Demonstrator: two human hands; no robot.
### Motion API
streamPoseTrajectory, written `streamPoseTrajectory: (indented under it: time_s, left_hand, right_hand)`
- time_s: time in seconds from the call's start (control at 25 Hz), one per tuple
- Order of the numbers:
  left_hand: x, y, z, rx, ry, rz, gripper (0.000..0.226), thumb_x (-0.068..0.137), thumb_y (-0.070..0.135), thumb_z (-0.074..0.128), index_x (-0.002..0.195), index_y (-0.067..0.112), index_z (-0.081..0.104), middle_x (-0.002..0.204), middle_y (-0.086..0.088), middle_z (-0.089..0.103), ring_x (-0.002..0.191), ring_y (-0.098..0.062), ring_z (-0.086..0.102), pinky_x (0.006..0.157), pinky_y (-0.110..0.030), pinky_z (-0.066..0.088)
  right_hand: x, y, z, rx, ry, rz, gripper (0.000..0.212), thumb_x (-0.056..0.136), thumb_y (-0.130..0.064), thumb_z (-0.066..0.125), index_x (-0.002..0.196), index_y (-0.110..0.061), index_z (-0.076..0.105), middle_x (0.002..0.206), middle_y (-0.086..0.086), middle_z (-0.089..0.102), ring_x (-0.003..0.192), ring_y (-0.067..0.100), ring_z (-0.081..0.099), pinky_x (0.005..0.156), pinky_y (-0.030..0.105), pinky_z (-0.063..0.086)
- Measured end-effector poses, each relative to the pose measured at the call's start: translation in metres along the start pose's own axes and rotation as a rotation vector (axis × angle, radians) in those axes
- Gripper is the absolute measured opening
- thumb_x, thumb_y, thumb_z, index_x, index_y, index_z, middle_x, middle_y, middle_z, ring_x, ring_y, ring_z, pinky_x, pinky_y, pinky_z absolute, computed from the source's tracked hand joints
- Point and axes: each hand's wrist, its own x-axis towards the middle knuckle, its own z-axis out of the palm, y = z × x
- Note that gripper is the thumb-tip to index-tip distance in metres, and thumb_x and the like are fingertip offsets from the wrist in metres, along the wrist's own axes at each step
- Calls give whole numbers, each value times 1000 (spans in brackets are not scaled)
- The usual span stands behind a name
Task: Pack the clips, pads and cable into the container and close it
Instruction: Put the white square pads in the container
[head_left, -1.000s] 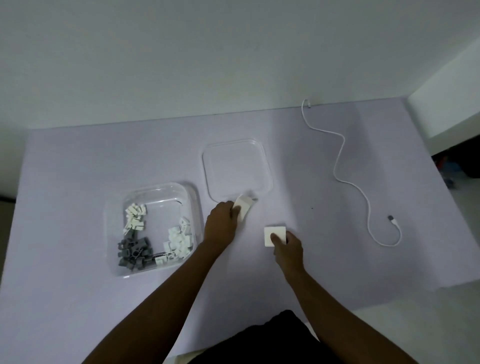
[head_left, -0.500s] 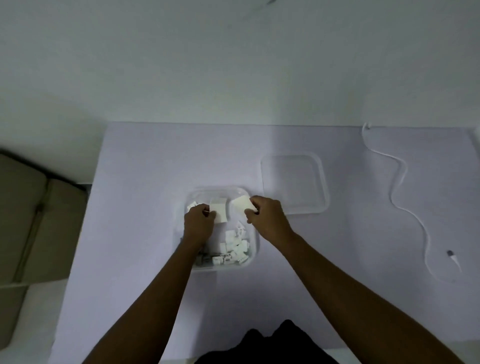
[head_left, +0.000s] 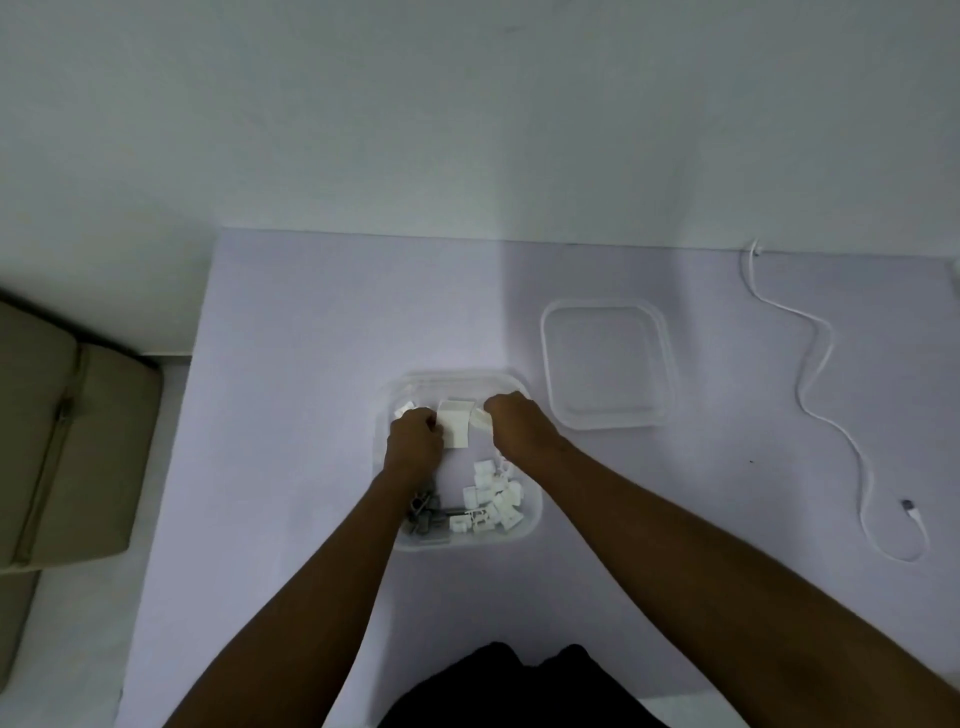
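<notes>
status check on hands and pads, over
Left hand pinches a pad over the container, right hand pinches second pad. Cable and lid out on the table. Nothing blocking.

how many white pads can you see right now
2. One white pad is pinched by the left hand over the container; a second pad peeks from the right hand beside it. More may be hidden under the hands.

A head-worn wide-angle view looks forward and down from above the near edge of the tabletop (head_left: 311, 364), close over it; the wall (head_left: 467, 130) fills the frame beyond the far edge.
</notes>
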Motion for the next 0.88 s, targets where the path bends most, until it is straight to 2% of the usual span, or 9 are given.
streamPoseTrajectory:
  time_s: [0.12,0.2,0.32,0.4,0.52,0.72,0.8,0.88]
  left_hand:
    - [3,-2,0,-1,-18,2,22,92,4,49,71,7,56,84,-16,64,84,-31,60,65,-28,37]
    - [2,-1,0,-22,-19,-2,16,92,7,50,89,4,65,95,-16,68,93,-32,63,69,-31,43]
    - [-3,3,1,-64,-26,15,29,93,10,54,121,6,61,115,-14,67,104,-32,63,86,-39,51]
    - [-6,4,1,-41,-31,45,38,93,10,54,130,5,55,124,-15,64,112,-32,60,94,-40,48]
    - [-9,7,1,63,-23,59,38,94,13,52,132,9,56,129,-13,62,118,-31,57,96,-38,45]
    - [-13,5,0,106,-49,44,35,94,18,53,128,13,60,127,-10,64,117,-30,58,95,-36,45]
    - [-17,8,-1,114,-35,83,36,94,21,54,129,13,60,127,-9,65,116,-28,58,95,-36,45]
    - [-28,13,-8,65,76,190,35,93,20,56,127,13,60,125,-9,65,114,-27,58,94,-36,46]
  right_hand:
    - [2,4,-7,-12,4,9,26,83,7,56,106,-3,64,101,16,67,92,35,68,74,36,55]
    - [-2,3,-9,-28,31,-34,24,85,7,52,106,-2,60,97,16,65,88,35,67,71,37,54]
    - [-7,4,-5,-13,141,-58,34,82,10,51,113,-4,56,101,17,63,89,39,66,74,43,55]
    - [-12,8,0,29,200,-49,46,82,11,49,125,-5,54,113,19,63,96,40,65,79,48,55]
    - [-23,13,7,86,243,-19,59,82,13,48,138,-8,49,129,19,60,105,41,64,86,47,54]
    - [-38,7,11,212,250,-60,64,79,16,48,138,-9,52,136,16,58,113,37,61,93,43,51]
    - [-46,7,10,256,366,-53,58,79,15,51,131,-8,57,129,15,59,114,33,58,88,41,53]
    - [-59,11,11,266,514,18,51,79,9,60,126,-10,57,122,13,56,115,30,54,84,40,55]
